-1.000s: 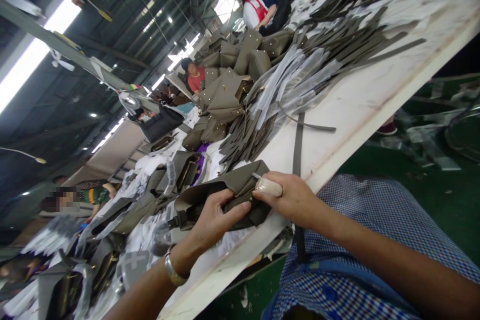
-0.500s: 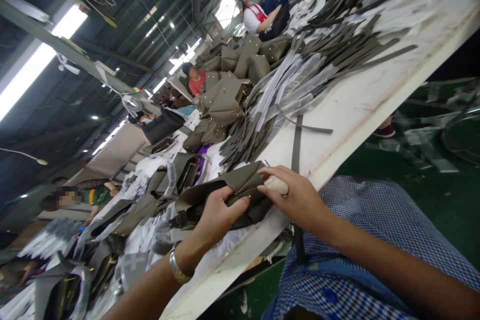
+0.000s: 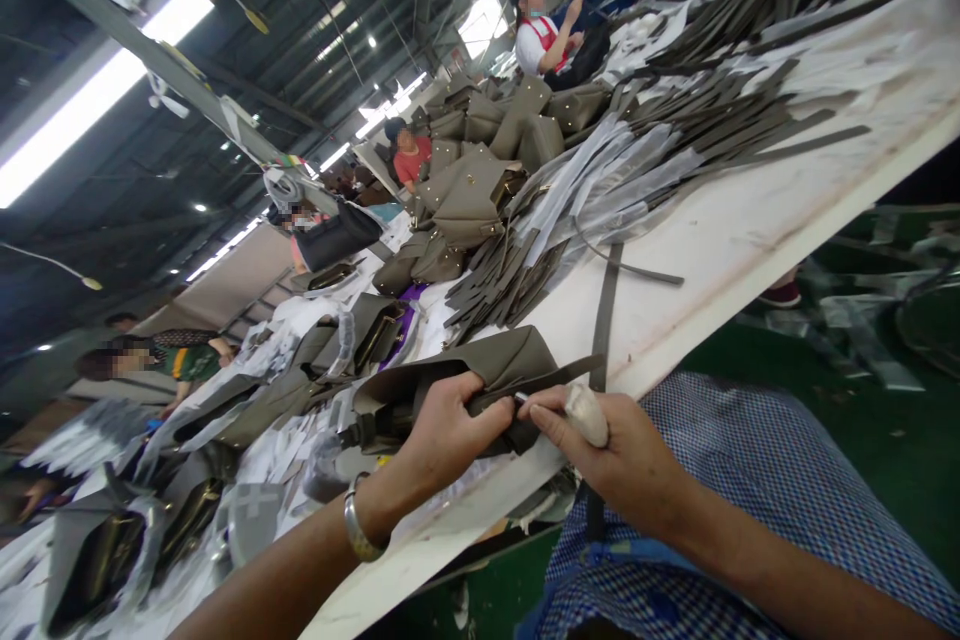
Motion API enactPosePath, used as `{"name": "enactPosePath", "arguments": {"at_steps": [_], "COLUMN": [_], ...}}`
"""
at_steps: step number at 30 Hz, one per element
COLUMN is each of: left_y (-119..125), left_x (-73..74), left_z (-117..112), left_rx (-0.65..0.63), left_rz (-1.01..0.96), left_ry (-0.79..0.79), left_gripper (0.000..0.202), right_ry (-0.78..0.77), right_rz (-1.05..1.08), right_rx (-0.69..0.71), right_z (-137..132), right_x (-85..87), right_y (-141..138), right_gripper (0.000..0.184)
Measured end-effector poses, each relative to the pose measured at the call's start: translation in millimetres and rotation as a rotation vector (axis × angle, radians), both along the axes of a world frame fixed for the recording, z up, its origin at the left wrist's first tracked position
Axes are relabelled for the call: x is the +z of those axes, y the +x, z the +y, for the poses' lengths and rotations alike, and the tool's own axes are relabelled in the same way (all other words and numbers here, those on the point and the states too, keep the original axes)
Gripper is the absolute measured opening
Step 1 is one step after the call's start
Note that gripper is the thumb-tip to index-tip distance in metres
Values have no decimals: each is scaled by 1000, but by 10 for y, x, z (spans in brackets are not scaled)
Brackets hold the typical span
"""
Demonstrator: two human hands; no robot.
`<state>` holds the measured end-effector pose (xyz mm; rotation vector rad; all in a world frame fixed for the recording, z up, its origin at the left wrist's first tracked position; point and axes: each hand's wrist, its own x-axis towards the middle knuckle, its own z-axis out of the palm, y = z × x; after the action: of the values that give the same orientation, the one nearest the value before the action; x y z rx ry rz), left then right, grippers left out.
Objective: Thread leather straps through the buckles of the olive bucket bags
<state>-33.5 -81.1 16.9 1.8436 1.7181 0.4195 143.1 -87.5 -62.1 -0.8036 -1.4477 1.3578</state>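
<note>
An olive-grey leather bag piece [image 3: 487,375] lies at the near edge of the long white table [image 3: 720,220]. My left hand [image 3: 442,435], with a metal bangle on the wrist, is closed on the piece's lower edge. My right hand [image 3: 607,450] is closed around a small tool with a pale rounded handle [image 3: 586,412]; its tip touches the leather just right of my left fingers. A thin dark strap [image 3: 604,315] runs across the table beside the piece.
Heaps of olive-grey straps [image 3: 697,110], plastic wrappers and finished bags [image 3: 472,195] cover the table. Other people sit along the far side, among them a person in a red apron [image 3: 541,30]. The green floor [image 3: 862,400] lies right of the table edge.
The view has shifted slightly. My right hand has slid down and right along the leather edge with the tool. My left hand keeps its grip on the piece.
</note>
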Motion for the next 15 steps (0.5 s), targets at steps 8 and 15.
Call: {"name": "enactPosePath", "arguments": {"at_steps": [8, 15], "left_y": [-23, -13], "left_x": [-21, 32], "left_z": [-50, -65], "left_rx": [-69, -103], "left_rz": [80, 74], "left_ry": [85, 60], "left_gripper": [20, 17], "right_ry": [73, 353], "right_rz": [-96, -218], "right_rx": [-11, -15], "right_z": [-45, -90], "right_x": [-36, -78], "right_y": [9, 28], "right_gripper": [18, 29]}}
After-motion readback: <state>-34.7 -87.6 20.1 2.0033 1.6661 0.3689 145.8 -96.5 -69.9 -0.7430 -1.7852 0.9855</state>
